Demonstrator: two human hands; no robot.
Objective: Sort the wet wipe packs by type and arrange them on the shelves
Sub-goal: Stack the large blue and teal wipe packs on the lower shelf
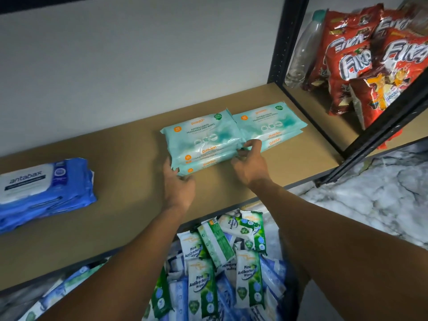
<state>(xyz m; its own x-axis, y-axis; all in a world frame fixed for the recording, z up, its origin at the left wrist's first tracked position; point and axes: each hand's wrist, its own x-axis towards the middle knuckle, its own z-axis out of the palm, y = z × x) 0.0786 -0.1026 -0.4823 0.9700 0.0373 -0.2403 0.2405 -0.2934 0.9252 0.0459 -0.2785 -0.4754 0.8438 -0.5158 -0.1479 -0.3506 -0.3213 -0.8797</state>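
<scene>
My left hand [178, 184] and right hand [249, 165] grip the teal stack [203, 140]; blue packs [44, 188] shelved, green packs [201, 281] unsorted below.

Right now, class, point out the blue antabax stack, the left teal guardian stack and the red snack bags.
blue antabax stack [25, 181]: head view, top pack's white label.
left teal guardian stack [203, 133]: head view, top pack's face.
red snack bags [354, 63]: head view, front bag's logo.
</scene>
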